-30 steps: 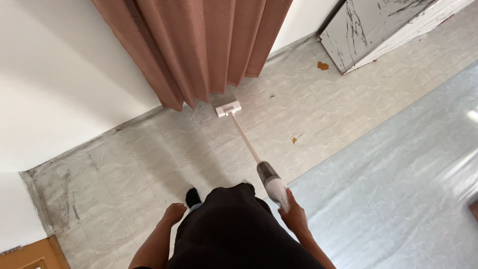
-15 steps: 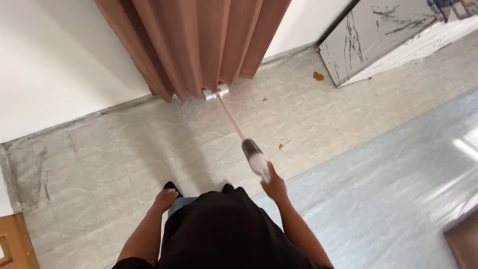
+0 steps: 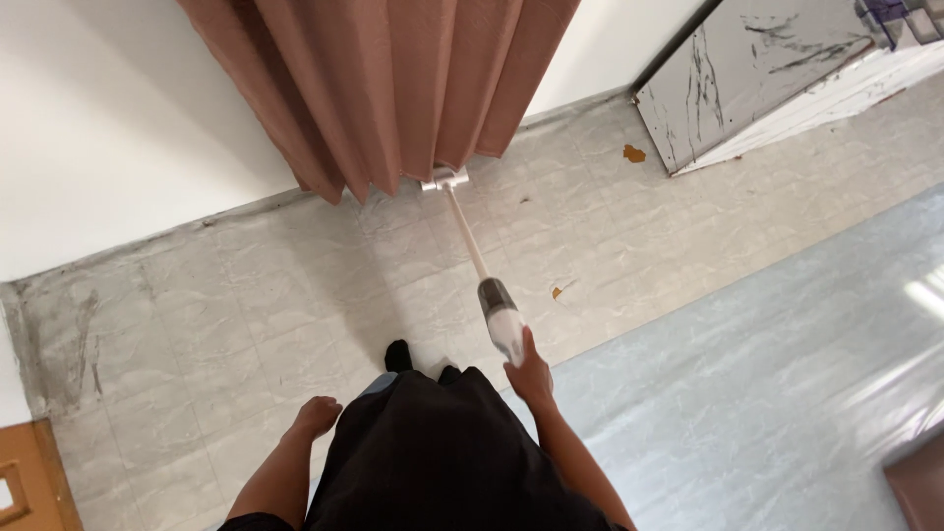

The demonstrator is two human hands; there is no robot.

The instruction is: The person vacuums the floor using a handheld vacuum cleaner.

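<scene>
Since half a second ago your left hand [image 3: 317, 416] has dropped lower beside your hip and a dark-socked foot [image 3: 397, 355] has stepped forward, while the vacuum's floor head has shifted only slightly along the curtain's hem. Your right hand [image 3: 529, 376] is wrapped closed around the handle of the slim white cordless stick vacuum [image 3: 500, 317], gripping it at the rear end of the grey-and-white motor body. Your left hand hangs free at your side, fingers loosely curled, holding nothing. From your right hand the vacuum runs up and away across the floor: motor body first, then a thin pale tube [image 3: 466, 238], then the small white floor head [image 3: 444, 179], which sits on the floor right at the lower edge of the pleated terracotta-pink fabric curtain [image 3: 393, 88], partly tucked under its folds. You stand in a black garment [image 3: 442, 457] on pale marbled floor tiles [image 3: 246, 295], close to the seam where they meet a glossy grey-blue floor covering [image 3: 767, 393]. Small orange-brown spots [image 3: 634, 154] mark the tiles to the right of the tube. A white wall [image 3: 118, 118] stands behind the curtain, a marble-patterned white panel [image 3: 747, 69] leans at upper right, and a piece of orange-brown wood [image 3: 29, 482] shows at the lower left corner.
</scene>
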